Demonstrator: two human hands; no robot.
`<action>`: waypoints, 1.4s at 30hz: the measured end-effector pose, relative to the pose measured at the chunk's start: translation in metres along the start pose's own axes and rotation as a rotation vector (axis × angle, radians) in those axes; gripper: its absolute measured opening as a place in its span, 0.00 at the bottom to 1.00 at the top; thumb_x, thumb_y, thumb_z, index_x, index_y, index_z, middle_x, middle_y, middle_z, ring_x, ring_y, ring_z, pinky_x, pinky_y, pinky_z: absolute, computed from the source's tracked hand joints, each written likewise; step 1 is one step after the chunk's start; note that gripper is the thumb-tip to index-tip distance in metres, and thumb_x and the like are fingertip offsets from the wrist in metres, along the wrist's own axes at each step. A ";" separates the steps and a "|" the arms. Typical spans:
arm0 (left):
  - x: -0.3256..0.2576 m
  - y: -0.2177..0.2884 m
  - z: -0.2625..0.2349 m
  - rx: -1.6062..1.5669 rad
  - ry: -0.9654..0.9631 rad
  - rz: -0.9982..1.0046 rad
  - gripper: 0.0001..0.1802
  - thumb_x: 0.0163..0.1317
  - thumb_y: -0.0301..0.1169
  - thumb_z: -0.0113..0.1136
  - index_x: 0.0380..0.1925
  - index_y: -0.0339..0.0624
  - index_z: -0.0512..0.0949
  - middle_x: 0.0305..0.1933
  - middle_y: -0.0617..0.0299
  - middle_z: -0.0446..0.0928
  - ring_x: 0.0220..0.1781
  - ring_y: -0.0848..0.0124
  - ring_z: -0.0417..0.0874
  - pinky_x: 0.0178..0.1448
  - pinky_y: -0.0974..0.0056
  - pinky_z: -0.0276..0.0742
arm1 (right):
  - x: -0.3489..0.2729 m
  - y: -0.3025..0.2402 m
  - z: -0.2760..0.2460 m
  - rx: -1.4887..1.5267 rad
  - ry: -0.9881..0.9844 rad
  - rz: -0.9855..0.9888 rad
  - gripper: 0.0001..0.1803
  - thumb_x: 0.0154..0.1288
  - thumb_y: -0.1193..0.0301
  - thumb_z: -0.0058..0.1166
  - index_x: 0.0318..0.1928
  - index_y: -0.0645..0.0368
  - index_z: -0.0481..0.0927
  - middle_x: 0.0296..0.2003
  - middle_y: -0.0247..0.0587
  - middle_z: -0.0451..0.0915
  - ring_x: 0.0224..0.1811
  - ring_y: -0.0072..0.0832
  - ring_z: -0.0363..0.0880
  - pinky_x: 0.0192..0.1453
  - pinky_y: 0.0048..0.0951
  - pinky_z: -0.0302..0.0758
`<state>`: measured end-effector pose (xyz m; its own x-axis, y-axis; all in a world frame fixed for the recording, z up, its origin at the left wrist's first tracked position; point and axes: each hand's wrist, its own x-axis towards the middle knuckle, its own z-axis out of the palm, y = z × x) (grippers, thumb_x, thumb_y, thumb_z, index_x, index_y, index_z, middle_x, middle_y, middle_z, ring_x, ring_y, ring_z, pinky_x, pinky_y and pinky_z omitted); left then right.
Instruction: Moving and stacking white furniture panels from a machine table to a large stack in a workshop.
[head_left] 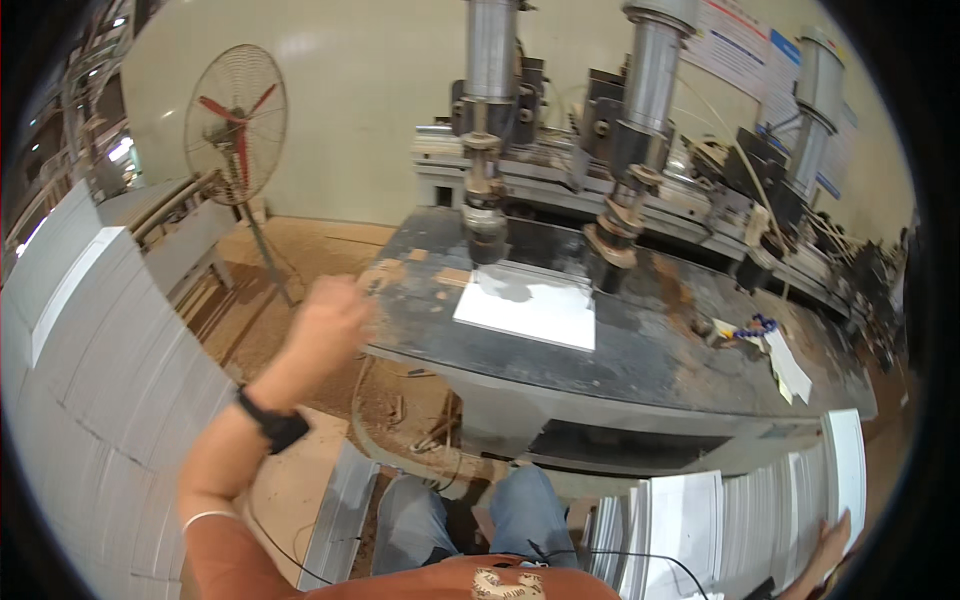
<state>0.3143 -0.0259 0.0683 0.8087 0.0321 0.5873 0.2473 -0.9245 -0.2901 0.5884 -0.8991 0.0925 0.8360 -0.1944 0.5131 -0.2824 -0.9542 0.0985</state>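
Note:
My left hand [335,312] is raised over the near left corner of the machine table, its fingers smeared by motion; whether it holds anything does not show. A dark watch [275,420] is on that wrist. At the lower right, my right hand [828,547] grips the lower edge of a white panel [847,470], which stands upright at the end of a row of panels [755,525]. Another white panel [535,310] lies flat on the dark machine table [520,365], with its far edge beneath the metal spindle heads.
Three spindle heads [487,225] hang over the table. A blue hose [755,327] and a white strip [788,367] lie at its right. Tall stacks of panels [120,370] rise at my left. A caged fan [237,125] stands behind, on a floor with brown dust.

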 end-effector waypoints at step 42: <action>-0.125 -0.072 -0.335 1.039 0.021 -0.346 0.16 0.60 0.23 0.57 0.49 0.43 0.77 0.45 0.60 0.83 0.46 0.58 0.83 0.44 0.57 0.82 | -0.098 -0.659 0.081 0.861 -0.109 -1.188 0.29 0.61 0.54 0.63 0.58 0.58 0.79 0.59 0.48 0.79 0.66 0.51 0.71 0.70 0.47 0.67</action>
<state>0.0162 -0.0906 0.2688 0.6021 0.2127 0.7696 0.7966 -0.0952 -0.5969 0.7313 -0.2696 -0.0920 0.4136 0.8045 0.4263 0.9088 -0.3930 -0.1402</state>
